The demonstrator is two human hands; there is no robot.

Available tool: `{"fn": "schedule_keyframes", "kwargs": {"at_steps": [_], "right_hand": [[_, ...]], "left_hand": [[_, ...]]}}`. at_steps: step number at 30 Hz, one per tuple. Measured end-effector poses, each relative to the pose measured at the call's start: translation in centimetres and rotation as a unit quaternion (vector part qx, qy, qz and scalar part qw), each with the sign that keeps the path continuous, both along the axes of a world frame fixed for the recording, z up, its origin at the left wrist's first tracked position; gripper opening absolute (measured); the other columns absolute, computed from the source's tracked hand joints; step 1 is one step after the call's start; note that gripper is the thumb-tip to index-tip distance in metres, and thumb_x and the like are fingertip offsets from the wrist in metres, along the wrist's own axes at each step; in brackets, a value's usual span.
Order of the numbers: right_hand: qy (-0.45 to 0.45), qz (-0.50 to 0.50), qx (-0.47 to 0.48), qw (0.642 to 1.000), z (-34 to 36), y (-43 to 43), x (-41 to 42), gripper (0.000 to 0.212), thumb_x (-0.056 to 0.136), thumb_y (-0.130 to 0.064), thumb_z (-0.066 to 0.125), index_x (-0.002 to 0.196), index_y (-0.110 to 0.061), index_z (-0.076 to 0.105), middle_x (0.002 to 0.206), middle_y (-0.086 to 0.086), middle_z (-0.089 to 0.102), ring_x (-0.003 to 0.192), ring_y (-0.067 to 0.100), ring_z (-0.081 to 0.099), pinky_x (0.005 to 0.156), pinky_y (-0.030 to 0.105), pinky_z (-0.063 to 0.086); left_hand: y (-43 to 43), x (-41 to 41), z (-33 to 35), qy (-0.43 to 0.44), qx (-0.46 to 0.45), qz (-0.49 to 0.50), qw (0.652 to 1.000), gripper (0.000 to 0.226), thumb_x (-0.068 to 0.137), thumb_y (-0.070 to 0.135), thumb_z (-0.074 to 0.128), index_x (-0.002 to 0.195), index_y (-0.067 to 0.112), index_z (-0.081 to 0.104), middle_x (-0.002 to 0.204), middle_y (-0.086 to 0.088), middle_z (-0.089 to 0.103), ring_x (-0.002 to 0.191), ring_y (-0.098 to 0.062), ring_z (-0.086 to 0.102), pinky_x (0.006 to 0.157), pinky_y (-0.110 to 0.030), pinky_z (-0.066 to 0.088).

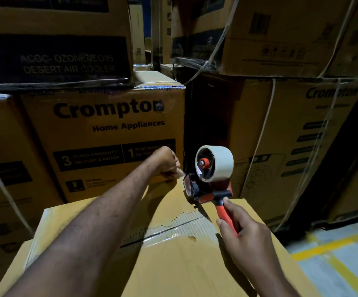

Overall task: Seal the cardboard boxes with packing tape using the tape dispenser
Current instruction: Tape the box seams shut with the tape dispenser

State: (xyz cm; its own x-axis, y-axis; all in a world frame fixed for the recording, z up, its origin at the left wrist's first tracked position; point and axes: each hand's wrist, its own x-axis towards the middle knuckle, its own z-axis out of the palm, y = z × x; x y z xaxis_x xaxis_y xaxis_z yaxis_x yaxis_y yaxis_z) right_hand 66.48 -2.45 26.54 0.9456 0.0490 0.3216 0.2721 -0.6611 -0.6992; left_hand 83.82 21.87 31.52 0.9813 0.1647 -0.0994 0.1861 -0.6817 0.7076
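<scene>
Left hand [167, 165] pinched clear tape end [181, 173] at far edge of brown cardboard box [184, 266]; right hand [245, 239] gripped red-and-black tape dispenser [210, 183]; tape needed holding taut along seam [158, 232].

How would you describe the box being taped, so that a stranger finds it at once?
Printed Crompton cartons fill the background. Before them, nearest the camera, lies the box below the red tape dispenser. Unlike its neighbours, its top is unprinted, with torn, ribbed cardboard along the taped seam.

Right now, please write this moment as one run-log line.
left hand: pinches tape end | right hand: grips tape dispenser by handle | cardboard box: seam gap visible
</scene>
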Motion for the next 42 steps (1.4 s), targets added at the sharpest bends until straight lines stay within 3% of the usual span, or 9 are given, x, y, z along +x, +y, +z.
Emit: {"fn": "schedule_keyframes", "kwargs": {"at_steps": [3, 6, 12, 20, 23, 27, 34, 40, 42], "right_hand": [[-0.023, -0.016, -0.015, 0.999, 0.1, 0.1, -0.6, 0.056, 0.091, -0.034, 0.069, 0.143, -0.037, 0.050, 0.128, -0.011, 0.065, 0.111, 0.012, 0.063, 0.091, 0.026, 0.050], [-0.045, -0.013, -0.056, 0.997, 0.1, 0.7, -1.0, 0.055, 0.090, -0.029, 0.071, 0.141, -0.035, 0.052, 0.129, -0.014, 0.064, 0.114, 0.008, 0.061, 0.091, 0.017, 0.043], [-0.045, 0.001, -0.092, 0.995, 0.8, 1.7, -0.9, 0.057, 0.092, -0.032, 0.067, 0.145, -0.038, 0.046, 0.134, -0.019, 0.059, 0.119, 0.003, 0.057, 0.096, 0.017, 0.044], [0.013, -0.012, -0.080, 0.997, 1.4, 1.9, -0.5, 0.055, 0.096, -0.035, 0.060, 0.147, -0.040, 0.042, 0.129, -0.012, 0.064, 0.114, 0.010, 0.060, 0.089, 0.021, 0.046], [0.036, -0.018, -0.073, 0.997, 1.4, 1.7, 0.0, 0.053, 0.095, -0.035, 0.060, 0.145, -0.041, 0.044, 0.121, -0.007, 0.068, 0.106, 0.014, 0.062, 0.083, 0.025, 0.048], [0.054, -0.024, -0.068, 0.996, 1.7, 1.6, 0.3, 0.051, 0.094, -0.034, 0.060, 0.142, -0.042, 0.046, 0.118, -0.004, 0.069, 0.102, 0.017, 0.063, 0.082, 0.028, 0.050], [0.059, -0.025, -0.076, 0.995, 2.3, 1.5, 0.8, 0.050, 0.095, -0.033, 0.059, 0.142, -0.041, 0.045, 0.120, 0.000, 0.068, 0.103, 0.017, 0.063, 0.083, 0.028, 0.052], [0.063, -0.021, -0.080, 0.995, 2.4, 1.4, 0.7, 0.050, 0.097, -0.033, 0.058, 0.144, -0.041, 0.042, 0.119, 0.001, 0.068, 0.101, 0.017, 0.063, 0.077, 0.025, 0.051], [0.064, -0.018, -0.083, 0.994, 2.4, 1.4, 0.7, 0.050, 0.097, -0.033, 0.057, 0.144, -0.041, 0.042, 0.119, 0.001, 0.068, 0.101, 0.017, 0.063, 0.075, 0.022, 0.047]], "left_hand": [[-0.8, 0.1, -0.5, -0.020, 0.006, -0.024, 0.999, 0.010, 0.087, 0.005, 0.077, 0.092, 0.002, 0.068, 0.086, -0.010, 0.070, 0.070, -0.011, 0.066, 0.048, -0.014, 0.052], [-1.1, 0.8, -0.9, -0.039, 0.064, -0.027, 0.997, 0.018, 0.084, 0.012, 0.081, 0.097, 0.003, 0.072, 0.085, -0.002, 0.075, 0.068, -0.005, 0.065, 0.042, -0.011, 0.044], [-1.7, 1.7, -1.6, -0.022, 0.136, -0.009, 0.990, 0.013, 0.086, 0.015, 0.079, 0.095, 0.013, 0.070, 0.074, 0.007, 0.058, 0.063, -0.003, 0.051, 0.048, -0.017, 0.040], [-0.5, 1.9, -3.5, 0.040, 0.123, -0.020, 0.991, 0.012, 0.100, 0.019, 0.059, 0.105, 0.014, 0.069, 0.104, -0.003, 0.067, 0.094, -0.016, 0.063, 0.062, -0.024, 0.046], [-0.3, 1.9, -4.6, 0.050, 0.106, 0.023, 0.993, 0.007, 0.096, 0.019, 0.060, 0.095, 0.015, 0.065, 0.098, -0.005, 0.063, 0.084, -0.016, 0.058, 0.065, -0.028, 0.045], [-0.8, 1.5, -5.6, -0.058, 0.175, 0.103, 0.977, 0.019, 0.093, 0.026, 0.072, 0.103, 0.017, 0.059, 0.093, 0.001, 0.060, 0.083, -0.015, 0.059, 0.066, -0.028, 0.048], [-2.4, -1.2, -4.7, -0.267, 0.278, 0.022, 0.922, 0.009, 0.097, 0.023, 0.065, 0.104, 0.017, 0.064, 0.100, 0.000, 0.063, 0.087, -0.011, 0.060, 0.078, -0.030, 0.057], [-1.7, -2.8, -6.1, -0.286, 0.322, -0.052, 0.901, 0.005, 0.097, 0.018, 0.062, 0.100, 0.017, 0.066, 0.102, -0.002, 0.065, 0.090, -0.011, 0.055, 0.079, -0.024, 0.047], [-1.1, -2.8, -6.5, -0.309, 0.324, -0.094, 0.889, 0.020, 0.092, 0.023, 0.069, 0.110, 0.016, 0.069, 0.110, -0.002, 0.067, 0.103, -0.016, 0.062, 0.089, -0.029, 0.051]]}}
